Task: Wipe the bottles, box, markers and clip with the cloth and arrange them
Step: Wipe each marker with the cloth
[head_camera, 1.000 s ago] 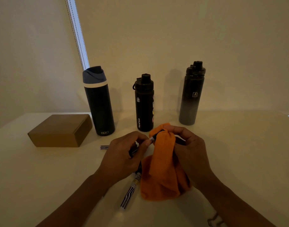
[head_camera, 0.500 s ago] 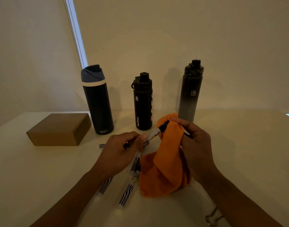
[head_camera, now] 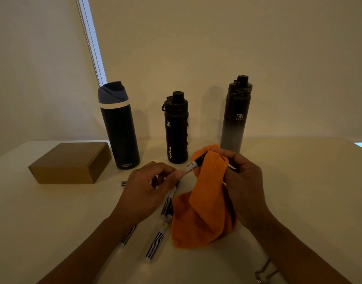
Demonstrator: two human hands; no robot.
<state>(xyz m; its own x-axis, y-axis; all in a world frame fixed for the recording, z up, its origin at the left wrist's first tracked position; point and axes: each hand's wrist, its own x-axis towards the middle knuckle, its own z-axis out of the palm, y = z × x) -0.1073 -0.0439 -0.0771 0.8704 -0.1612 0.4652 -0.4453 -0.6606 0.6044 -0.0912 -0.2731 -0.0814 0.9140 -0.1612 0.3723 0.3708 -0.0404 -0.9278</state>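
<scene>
Pinching a marker [head_camera: 193, 165], left hand [head_camera: 147, 191] meets right hand's [head_camera: 244, 181] gripped cloth [head_camera: 204, 214] above table [head_camera: 299, 191] centre.

light: dim, warm yellow | source: bright window strip [head_camera: 93, 37] behind, small glare patch far right | shadows: soft, on the wall [head_camera: 217, 37] left of the grey bottle [head_camera: 236, 113] | edges: my desk [head_camera: 299, 191] bows, wide-angle | focus: my forearms slightly soft

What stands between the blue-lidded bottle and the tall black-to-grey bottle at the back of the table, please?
In the head view, a shorter black bottle stands upright between the blue-lidded bottle and the black-to-grey bottle, touching neither.
</scene>
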